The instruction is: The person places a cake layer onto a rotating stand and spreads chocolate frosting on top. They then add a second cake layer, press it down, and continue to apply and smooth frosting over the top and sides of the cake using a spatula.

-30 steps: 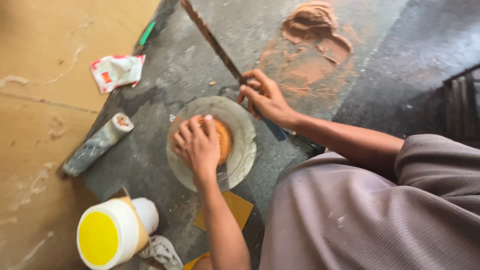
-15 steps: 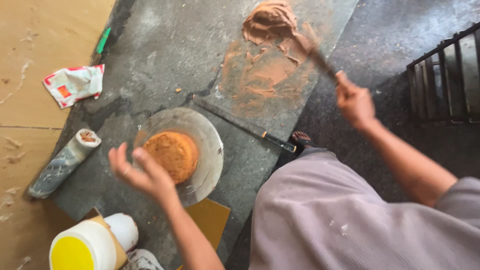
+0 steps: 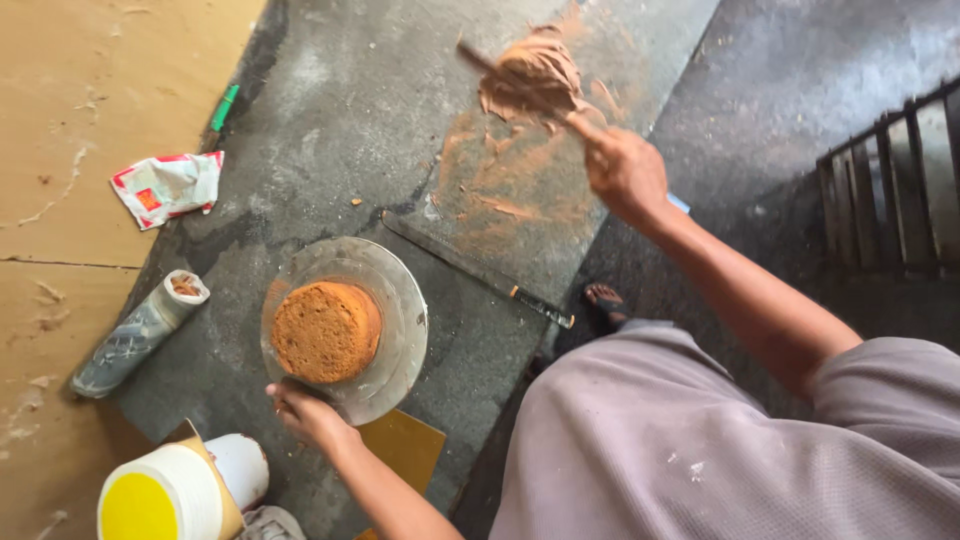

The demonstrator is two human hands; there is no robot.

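While the round cake [image 3: 325, 330] sits bare on its glass plate [image 3: 400, 300], you have nothing spread on it yet: its top and sides show only brown crumb, with no coating that I can see. The cake stands in the middle of the plate, and the plate rests on the grey stone desk [image 3: 330, 110]. Your left hand [image 3: 308, 412] grips the near rim of the plate, fingers curled over the edge, just below the cake.

Up and to the right of the cake, well apart from it, your right hand [image 3: 625, 172] is closed around the handle of a spatula [image 3: 520, 85], whose blade is buried in a mound of brown frosting [image 3: 535, 75] heaped straight on the desk. Smears of the same frosting trail down from the mound toward the cake. So I judge the frosting is mixed and being worked or scooped, while the whole job of covering the cake is left to do.

Between the cake and the mound lies a long knife [image 3: 480, 270], just beside the plate's right rim, untouched. Left of the cake lies a piping bag [image 3: 135, 335] on its side, and farther up on the left a crumpled wrapper [image 3: 165, 185] and a green pen [image 3: 225, 105]. Below and left of the cake stands a white tub with a yellow lid [image 3: 150, 495]; a yellow board [image 3: 405, 445] pokes out under the plate's near edge.
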